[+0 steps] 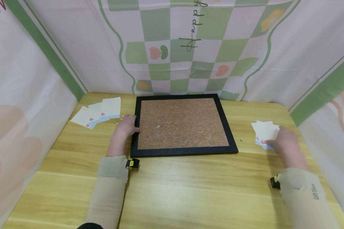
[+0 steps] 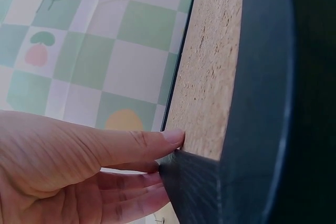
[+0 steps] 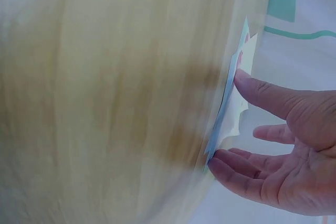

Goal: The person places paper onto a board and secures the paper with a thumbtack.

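Note:
A cork board point(image 1: 183, 124) with a black frame lies flat on the table. My left hand point(image 1: 125, 128) grips the frame's left side; in the left wrist view the thumb point(image 2: 142, 144) lies over the frame and the other fingers are on its outer side. To the right of the board, several small white paper cards point(image 1: 270, 129) with blue edges and pink prints overlap. My right hand point(image 1: 285, 143) touches these cards, thumb at one edge and fingers spread at another. The right wrist view shows the card stack point(image 3: 235, 98) on the table, between thumb and fingertips.
Three similar cards point(image 1: 96, 111) lie fanned at the table's back left. A small shiny piece point(image 1: 241, 140) sits between the board and the right cards. Another shiny bit point(image 1: 158, 126) is on the cork. A printed curtain point(image 1: 180, 73) closes the back.

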`<action>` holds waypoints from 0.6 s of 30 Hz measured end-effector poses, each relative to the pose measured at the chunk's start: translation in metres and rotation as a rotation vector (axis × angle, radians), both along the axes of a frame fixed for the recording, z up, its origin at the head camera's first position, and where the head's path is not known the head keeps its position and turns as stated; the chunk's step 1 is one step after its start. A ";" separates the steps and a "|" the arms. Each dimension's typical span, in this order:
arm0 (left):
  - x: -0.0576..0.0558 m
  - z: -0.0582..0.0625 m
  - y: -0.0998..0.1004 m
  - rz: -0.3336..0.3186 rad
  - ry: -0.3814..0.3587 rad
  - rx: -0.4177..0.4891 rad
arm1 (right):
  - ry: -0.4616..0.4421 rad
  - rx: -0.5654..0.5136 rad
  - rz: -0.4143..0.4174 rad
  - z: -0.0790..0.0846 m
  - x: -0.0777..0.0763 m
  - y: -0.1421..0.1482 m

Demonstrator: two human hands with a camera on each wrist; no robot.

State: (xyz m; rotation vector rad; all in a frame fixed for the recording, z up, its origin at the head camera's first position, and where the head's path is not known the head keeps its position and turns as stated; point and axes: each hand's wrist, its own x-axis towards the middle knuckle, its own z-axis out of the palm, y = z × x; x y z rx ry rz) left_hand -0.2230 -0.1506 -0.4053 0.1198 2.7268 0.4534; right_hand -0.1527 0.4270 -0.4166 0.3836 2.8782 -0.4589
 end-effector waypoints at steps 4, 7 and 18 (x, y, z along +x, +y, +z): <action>0.000 0.001 -0.001 -0.003 -0.002 -0.004 | 0.029 -0.009 -0.016 0.000 0.002 -0.004; 0.000 0.001 -0.001 -0.003 -0.002 -0.002 | 0.040 -0.020 -0.020 0.002 0.002 -0.008; -0.001 0.001 0.001 0.012 -0.002 0.006 | 0.099 -0.066 0.011 -0.005 0.001 -0.006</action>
